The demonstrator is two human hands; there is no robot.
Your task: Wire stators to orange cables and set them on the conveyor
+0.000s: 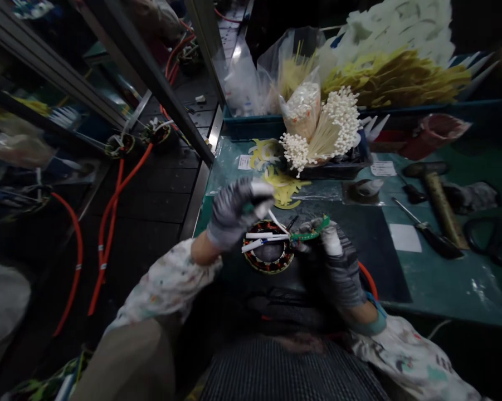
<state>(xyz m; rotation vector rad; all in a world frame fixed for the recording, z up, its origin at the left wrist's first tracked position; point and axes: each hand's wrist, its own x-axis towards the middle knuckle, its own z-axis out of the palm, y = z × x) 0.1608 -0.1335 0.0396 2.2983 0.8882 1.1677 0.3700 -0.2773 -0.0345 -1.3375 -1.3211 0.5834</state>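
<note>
My right hand, in a grey striped glove with white-covered fingertips, grips a curved green circuit board at its right end. White-sleeved wires run left from the board over a ring-shaped motor stator with dark red windings, lying on the dark mat. Above the stator's left side is my left hand, gloved the same way. Its fingers curl with thumb and index tips close together, beside the upper end of one white sleeve; whatever is between the tips is too small to make out.
Yellow insulation pieces lie beyond my hands, before a bundle of white-tipped sticks. To the right lie a hammer, a screwdriver and a red cup. A metal post and a conveyor with red-cabled stators stand left.
</note>
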